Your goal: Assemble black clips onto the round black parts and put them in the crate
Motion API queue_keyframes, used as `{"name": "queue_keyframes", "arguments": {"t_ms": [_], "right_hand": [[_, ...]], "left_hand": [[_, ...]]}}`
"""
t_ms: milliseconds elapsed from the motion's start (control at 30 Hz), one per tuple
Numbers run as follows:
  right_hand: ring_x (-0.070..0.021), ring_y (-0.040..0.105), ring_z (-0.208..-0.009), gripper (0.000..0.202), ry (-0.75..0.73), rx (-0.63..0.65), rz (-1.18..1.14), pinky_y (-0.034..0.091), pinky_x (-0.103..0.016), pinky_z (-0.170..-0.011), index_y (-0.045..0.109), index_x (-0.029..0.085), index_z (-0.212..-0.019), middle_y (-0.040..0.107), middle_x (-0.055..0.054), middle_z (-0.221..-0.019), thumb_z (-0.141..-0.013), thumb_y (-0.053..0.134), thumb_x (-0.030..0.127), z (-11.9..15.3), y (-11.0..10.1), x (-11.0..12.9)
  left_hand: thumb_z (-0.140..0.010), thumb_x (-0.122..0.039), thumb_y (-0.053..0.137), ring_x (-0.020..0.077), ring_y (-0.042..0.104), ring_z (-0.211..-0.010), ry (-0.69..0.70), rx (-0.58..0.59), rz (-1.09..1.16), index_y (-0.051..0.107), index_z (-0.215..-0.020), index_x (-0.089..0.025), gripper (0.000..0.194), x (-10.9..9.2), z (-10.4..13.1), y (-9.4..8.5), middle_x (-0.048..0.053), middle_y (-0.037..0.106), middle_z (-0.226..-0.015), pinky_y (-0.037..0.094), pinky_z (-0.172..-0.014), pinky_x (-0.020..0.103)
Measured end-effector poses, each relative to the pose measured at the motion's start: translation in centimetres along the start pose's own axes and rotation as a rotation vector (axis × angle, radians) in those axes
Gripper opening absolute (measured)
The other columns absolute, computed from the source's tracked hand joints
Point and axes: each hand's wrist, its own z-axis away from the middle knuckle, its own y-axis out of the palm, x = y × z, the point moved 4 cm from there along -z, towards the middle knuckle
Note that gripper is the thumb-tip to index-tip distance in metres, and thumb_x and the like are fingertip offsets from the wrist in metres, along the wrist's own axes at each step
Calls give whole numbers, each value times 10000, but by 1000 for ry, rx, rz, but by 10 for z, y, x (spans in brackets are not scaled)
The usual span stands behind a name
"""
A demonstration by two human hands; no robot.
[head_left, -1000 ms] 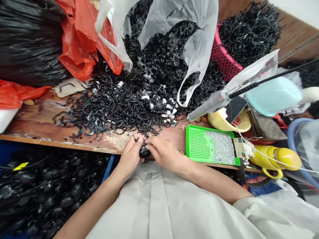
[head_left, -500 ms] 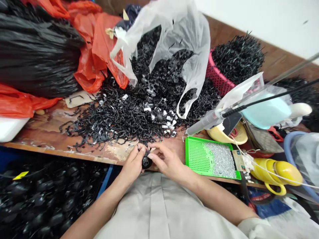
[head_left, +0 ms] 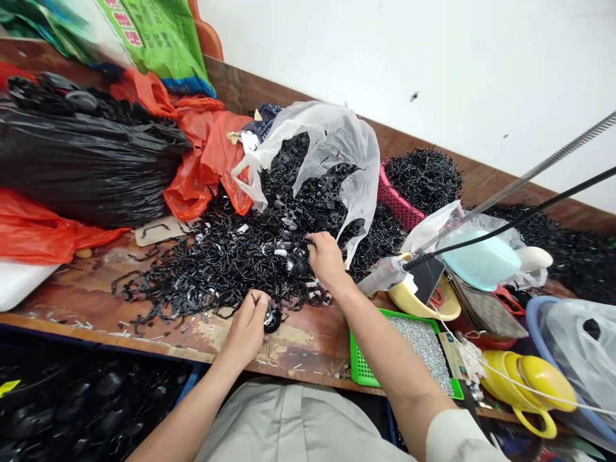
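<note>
Low over the bench's front edge, my left hand (head_left: 247,326) is closed on a round black plastic part (head_left: 273,319) with a shiny centre. My right hand (head_left: 328,262) reaches forward to the heap of small black plastic pieces (head_left: 240,247). Its fingers are pinched together at the heap, and whatever is between them is too small to make out. Small white pieces (head_left: 280,252) lie scattered among the black ones just left of that hand. Behind it, a translucent plastic bag (head_left: 359,154) lies open, with more black pieces spilling from its mouth.
A powered screwdriver (head_left: 385,276) hangs on a coil and cable at right. My right forearm crosses a green tray (head_left: 357,359) of tiny metal pieces. Beyond are a yellow bowl (head_left: 450,311), a yellow cup (head_left: 524,385) and a pink basket (head_left: 399,205). A black bag (head_left: 91,167) stands left.
My hands have parted. The right has moved forward to the heap, while the left keeps the round black part. The view has tilted up, showing more wall.
</note>
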Motion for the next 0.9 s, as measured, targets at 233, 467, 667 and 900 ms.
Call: {"name": "queue_keyframes", "arguments": {"t_ms": [233,467,667,900], "right_hand": [[-214,609,-994,240,-51,87,-109,474,-369,-917,626,167,-1108,668,-95,-1054,-902,504,173,24,-35,21],[-184,632,-948,269,85,619,-102,499,-337,-872,676,206,-1104,651,-74,-1064,-883,539,136,140,-15,-2],[-254,613,-964,390,166,428,148,513,-390,-792,596,212,-1215,605,-112,-1070,-883,598,418,159,-21,-4],[-215,608,-763,420,249,491,89,495,-348,-677,589,183,-1110,636,-61,-876,-813,658,471,153,-24,5]], "left_hand": [[-878,-513,490,102,485,-442,-141,-21,150,522,-965,-234,293,1,36,-23,-40,538,-666,384,-340,178],[-894,-482,475,106,474,-341,-217,107,150,484,-978,-239,257,11,40,-4,-67,502,-527,273,-259,144],[-870,-538,515,111,518,-379,-272,212,280,507,-964,-222,330,10,34,24,-46,542,-580,307,-260,154],[-858,-677,418,129,550,-402,-351,296,454,547,-975,-185,522,5,39,31,-3,586,-601,348,-273,181]]}}
